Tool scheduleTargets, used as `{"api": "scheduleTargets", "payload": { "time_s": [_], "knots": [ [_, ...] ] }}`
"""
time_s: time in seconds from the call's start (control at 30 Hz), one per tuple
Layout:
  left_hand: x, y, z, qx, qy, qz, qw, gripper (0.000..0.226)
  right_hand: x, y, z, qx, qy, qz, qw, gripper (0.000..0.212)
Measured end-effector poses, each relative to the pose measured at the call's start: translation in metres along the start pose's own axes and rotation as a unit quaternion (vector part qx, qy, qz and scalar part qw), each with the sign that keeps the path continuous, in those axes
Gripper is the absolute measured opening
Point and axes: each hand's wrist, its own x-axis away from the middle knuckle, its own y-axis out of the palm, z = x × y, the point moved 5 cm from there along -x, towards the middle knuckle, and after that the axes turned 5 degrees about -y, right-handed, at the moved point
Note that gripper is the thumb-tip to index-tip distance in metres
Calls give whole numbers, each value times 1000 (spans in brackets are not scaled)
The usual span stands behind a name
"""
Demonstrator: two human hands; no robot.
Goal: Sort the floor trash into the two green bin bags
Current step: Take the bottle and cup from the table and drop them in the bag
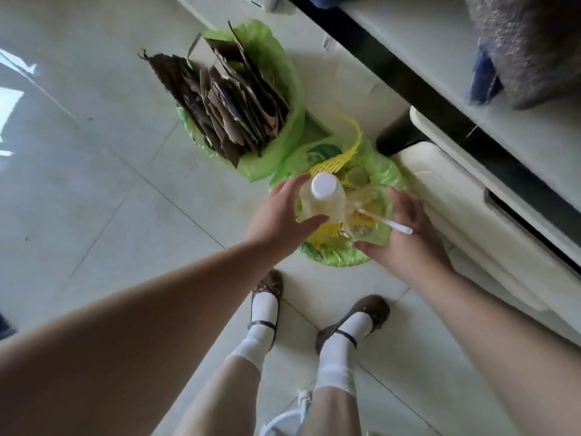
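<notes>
I am at the drop-off step: both my hands are over the nearer green bin bag, the one at the centre of the frame, just above my shoes.

My left hand has its fingers and thumb curled round a clear plastic bottle with a white cap, held upright over the bag's mouth. My right hand holds a clear plastic cup with a white straw sticking out toward the right; the thumb and fingers wrap its sides, though how tightly I cannot tell, since the cup is see-through and blurred.

Below them the bag already holds yellow foam netting and other bits I cannot make out. The second green bag sits just beside it, toward the upper left, packed with torn cardboard, so I judge plastics belong in the near one.

Next, I think, both hands need to loosen so bottle and cup fall inside the rim. The bag looks fairly full, so the pieces may want pressing down to keep them from rolling out onto the tiled floor.
</notes>
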Motion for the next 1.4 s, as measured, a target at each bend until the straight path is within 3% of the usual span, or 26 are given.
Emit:
{"api": "scheduleTargets", "payload": {
  "time_s": [0.17,0.47,0.7,0.87,1.03,1.2,1.4],
  "knots": [
    [-24,5,-16,-83,22,-25,996,73,-10,24,3,23,2,6,1000,108],
    [-45,45,-35,-205,33,2,978,68,-25,58,26,103,-2,28,994,106],
    [-41,57,-47,-157,16,25,987,76,-21,70,30,102,-20,28,994,108],
    [-18,49,-33,-110,-44,-15,993,104,5,40,27,86,-14,25,996,113],
    [31,38,-3,-74,-72,-8,995,108,51,4,22,61,-9,59,996,109],
    [104,42,48,-129,33,-41,990,107,122,-27,22,28,24,92,995,105],
    [177,67,129,-221,174,-120,952,104,237,-54,45,-31,125,138,982,98]
  ]
}}
